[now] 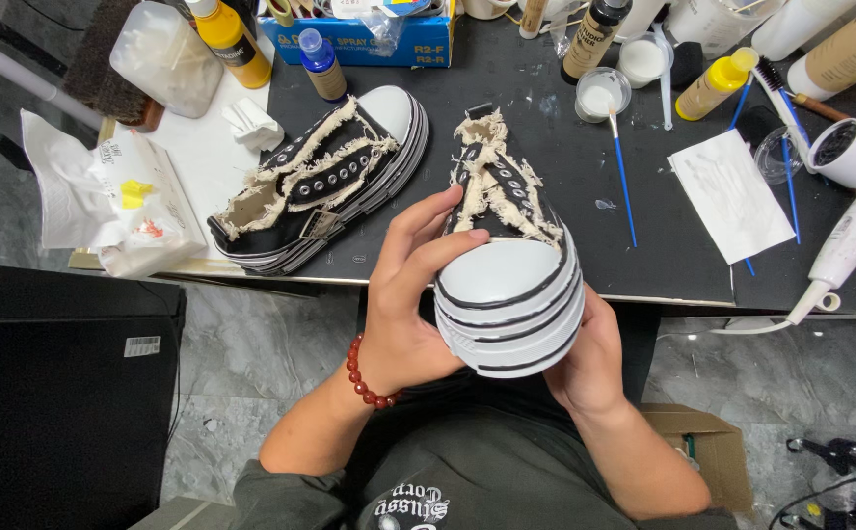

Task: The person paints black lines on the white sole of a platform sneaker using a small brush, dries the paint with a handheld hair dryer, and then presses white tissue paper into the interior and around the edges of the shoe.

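Centrally, both hands clamped on one black frayed sneaker [508, 265], toe toward the camera, held just off the mat's [565, 177] near edge; left hand [403, 304] over the white toe cap; right hand [585, 358] underneath; second sneaker [320, 182] lying on the mat, apart; hairdryer [855, 196] at right.
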